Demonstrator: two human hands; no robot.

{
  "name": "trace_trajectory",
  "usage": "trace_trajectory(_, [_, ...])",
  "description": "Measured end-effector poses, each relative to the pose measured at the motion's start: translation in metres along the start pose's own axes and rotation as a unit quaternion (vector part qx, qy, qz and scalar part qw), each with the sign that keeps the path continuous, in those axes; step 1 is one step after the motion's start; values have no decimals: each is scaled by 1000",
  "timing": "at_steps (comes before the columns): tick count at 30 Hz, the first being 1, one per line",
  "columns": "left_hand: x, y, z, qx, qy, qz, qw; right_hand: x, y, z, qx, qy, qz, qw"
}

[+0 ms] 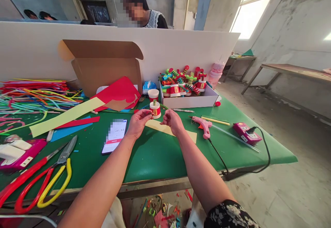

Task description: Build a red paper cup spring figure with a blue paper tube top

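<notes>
An upside-down paper cup figure (pixel 155 109) with a red label stands on the green table. A yellow coil sticks up from its top, and dark green coils reach out at its sides. Just in front of it, my left hand (pixel 139 122) is closed in a pinch, with something small and dark at the fingertips. My right hand (pixel 172 121) is also closed, thumb and fingers together, a short gap to the right; what it may hold is too small to make out. Beneath both hands lies a pale yellow paper strip (pixel 190 137).
A white box (pixel 191 101) full of finished cup figures stands behind. Rightward are a pink glue gun (pixel 205 126) with its cord and a purple power strip (pixel 247 134). On the left lie a phone (pixel 113 136), scissors (pixel 66 152) and pipe cleaners (pixel 38 97). A person (pixel 144 10) sits beyond the white partition.
</notes>
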State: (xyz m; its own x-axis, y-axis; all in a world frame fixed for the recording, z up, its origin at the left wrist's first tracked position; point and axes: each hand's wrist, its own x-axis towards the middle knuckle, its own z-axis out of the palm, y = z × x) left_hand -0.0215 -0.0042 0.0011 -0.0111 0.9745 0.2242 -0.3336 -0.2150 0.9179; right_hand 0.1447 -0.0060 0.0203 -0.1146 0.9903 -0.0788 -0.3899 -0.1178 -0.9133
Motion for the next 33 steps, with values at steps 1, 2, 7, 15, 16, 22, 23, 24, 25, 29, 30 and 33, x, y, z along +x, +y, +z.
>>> trace_trajectory(1, [0,0,0,-17,-1,-9,1000,0,0,1,-8,-8,-3,1000])
trace_trajectory(2, [0,0,-1,-31,-2,-18,999,-1,0,1,-18,-16,-10,1000])
trace_trajectory(7, [0,1,-2,-77,-5,-59,995,-1,6,7,-99,-44,-119,987])
trace_trajectory(15, [-2,1,-1,-88,-35,-110,989,-7,12,13,-298,-24,-282,911])
trace_trajectory(16, [-2,1,-1,-86,-36,-113,989,-7,12,13,-311,-25,-287,906])
trace_trajectory(22, [-3,0,0,-88,-47,-146,984,-7,12,13,-356,-29,-298,885])
trace_trajectory(23, [-3,0,-1,-89,-47,-151,983,-7,12,13,-355,-25,-301,885])
trace_trajectory(24, [-3,0,-1,-90,-46,-153,983,-6,12,13,-349,-16,-304,886])
trace_trajectory(25, [-2,-1,-2,-90,-44,-151,983,-6,12,12,-336,-3,-304,891])
trace_trajectory(29, [1,-4,-5,-79,-25,-96,992,-6,7,11,-219,-5,-244,945])
trace_trajectory(30, [2,-5,-5,-76,-18,-74,994,-7,5,11,-190,-40,-215,957])
trace_trajectory(33, [5,-4,-7,-71,9,-13,997,-11,1,11,-152,-209,-118,959])
